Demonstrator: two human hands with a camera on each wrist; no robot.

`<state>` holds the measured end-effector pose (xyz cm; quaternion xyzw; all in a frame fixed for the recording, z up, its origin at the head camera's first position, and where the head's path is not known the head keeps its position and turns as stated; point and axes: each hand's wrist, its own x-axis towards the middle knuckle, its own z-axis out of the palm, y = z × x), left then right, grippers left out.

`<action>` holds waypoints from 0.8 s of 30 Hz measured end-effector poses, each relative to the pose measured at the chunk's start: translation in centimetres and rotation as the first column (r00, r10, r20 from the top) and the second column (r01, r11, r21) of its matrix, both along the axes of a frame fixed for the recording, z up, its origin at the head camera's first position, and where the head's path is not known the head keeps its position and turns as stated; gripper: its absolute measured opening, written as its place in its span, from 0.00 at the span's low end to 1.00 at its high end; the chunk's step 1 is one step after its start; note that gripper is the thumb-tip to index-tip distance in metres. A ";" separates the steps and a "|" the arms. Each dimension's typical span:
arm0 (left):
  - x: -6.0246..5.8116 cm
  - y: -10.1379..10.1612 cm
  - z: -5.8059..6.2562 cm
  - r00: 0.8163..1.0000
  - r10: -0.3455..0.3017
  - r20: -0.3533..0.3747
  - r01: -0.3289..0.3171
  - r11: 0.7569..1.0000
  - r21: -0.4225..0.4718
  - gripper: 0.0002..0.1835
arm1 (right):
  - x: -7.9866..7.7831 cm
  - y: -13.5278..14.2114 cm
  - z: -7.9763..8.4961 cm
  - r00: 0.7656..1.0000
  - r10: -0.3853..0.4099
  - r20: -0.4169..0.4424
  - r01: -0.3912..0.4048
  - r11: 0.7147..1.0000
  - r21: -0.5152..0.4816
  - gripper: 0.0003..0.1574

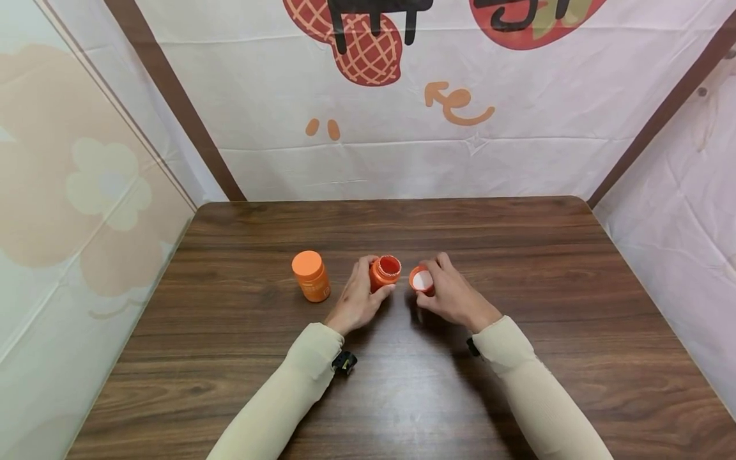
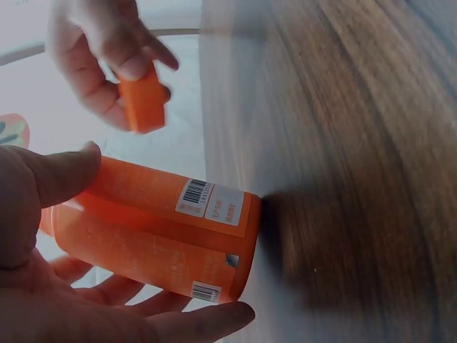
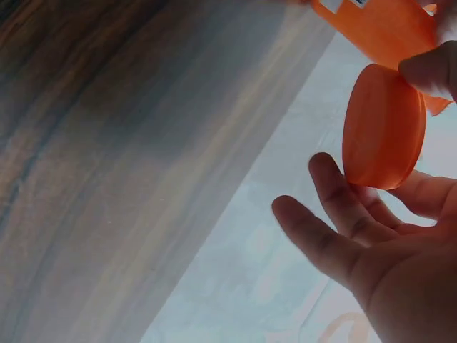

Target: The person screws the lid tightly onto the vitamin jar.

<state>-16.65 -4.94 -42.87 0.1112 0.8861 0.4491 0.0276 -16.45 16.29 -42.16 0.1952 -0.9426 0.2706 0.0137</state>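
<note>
The open bottle (image 1: 382,277) and lid (image 3: 384,128) are orange, the table (image 1: 506,243) streaked brown.

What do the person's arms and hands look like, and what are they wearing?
The left hand and right hand are bare, without gloves. The left sleeve and right sleeve are plain pale cream, reaching the wrists. A small black device shows at the left wrist; a dark piece shows at the right, mostly hidden.

Capped jar (image 1: 312,281) on table (image 1: 230,358), left of uncapped jar (image 1: 383,275) in left hand (image 1: 356,299); lid (image 1: 421,280) in right hand (image 1: 453,294), farther right
</note>
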 end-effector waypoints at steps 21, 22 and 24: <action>1.5 -0.4 -0.2 0.988 -0.154 -0.016 0.154 0.988 -0.019 0.31 | 2.0 -0.1 1.7 0.992 0.085 -0.089 -0.090 0.995 -0.049 0.36; 1.5 -0.4 -0.2 0.987 -0.161 -0.025 0.161 0.987 -0.020 0.31 | 2.0 0.0 1.7 0.991 0.093 -0.099 -0.099 0.993 -0.057 0.36; 1.6 -0.4 -0.3 0.984 -0.173 -0.036 0.172 0.985 -0.018 0.31 | 2.0 0.1 1.7 0.987 0.110 -0.119 -0.119 0.990 -0.071 0.37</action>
